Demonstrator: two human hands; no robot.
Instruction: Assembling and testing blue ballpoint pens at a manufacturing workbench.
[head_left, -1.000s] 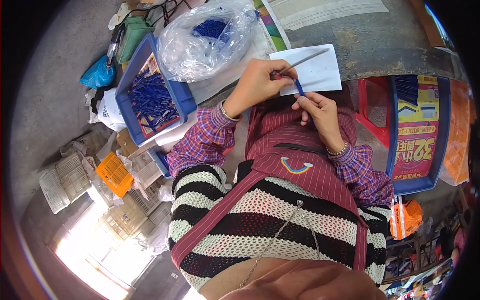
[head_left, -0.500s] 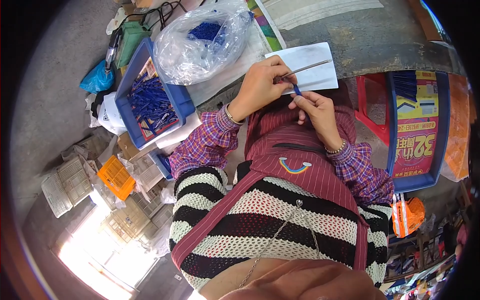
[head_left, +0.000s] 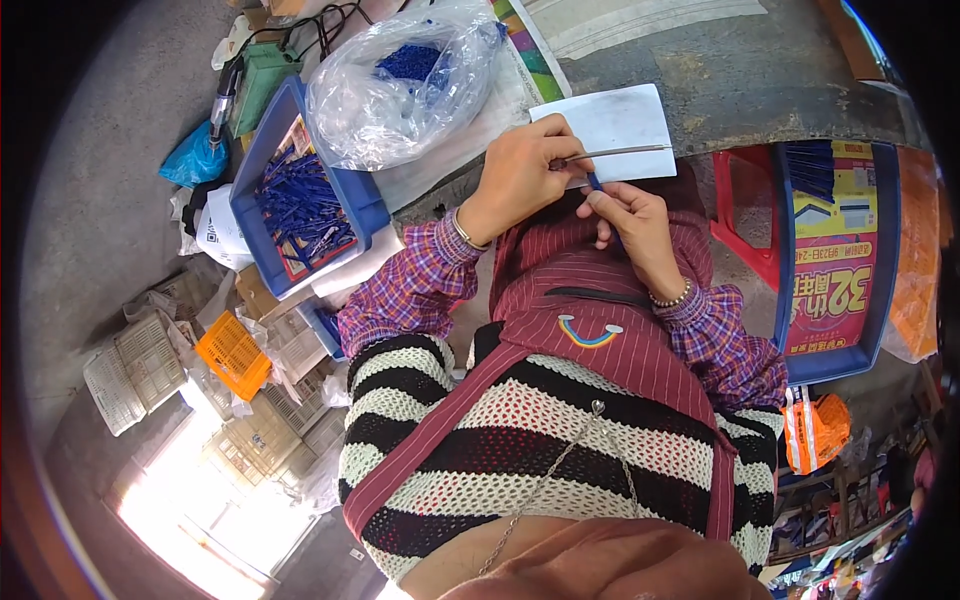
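My left hand (head_left: 522, 172) is closed, thumb and fingertips pinched around a slim metal tool (head_left: 630, 150) that looks like tweezers. Its long end sticks out to the right, over a white sheet (head_left: 640, 108) at the bench edge. Just below, my right hand (head_left: 637, 228) pinches a narrow dark blue strip (head_left: 595, 182) between thumb and forefinger. The strip's upper end meets the left fingertips; whether the left hand also grips it is hidden. Both hands are above my maroon striped apron (head_left: 590, 275).
To the left, a blue bin (head_left: 368, 208) holds many blue strips. A clear plastic bag (head_left: 350, 115) with small blue pieces lies on the bench (head_left: 740, 90). At right stand a red stool (head_left: 735, 215) and a blue tray (head_left: 882, 270) with more strips. An orange basket (head_left: 232, 355) is lower left.
The metal tool has swung down at its right end, from slanting upward to nearly level. The left wrist has turned slightly. My right hand stays in nearly the same place.
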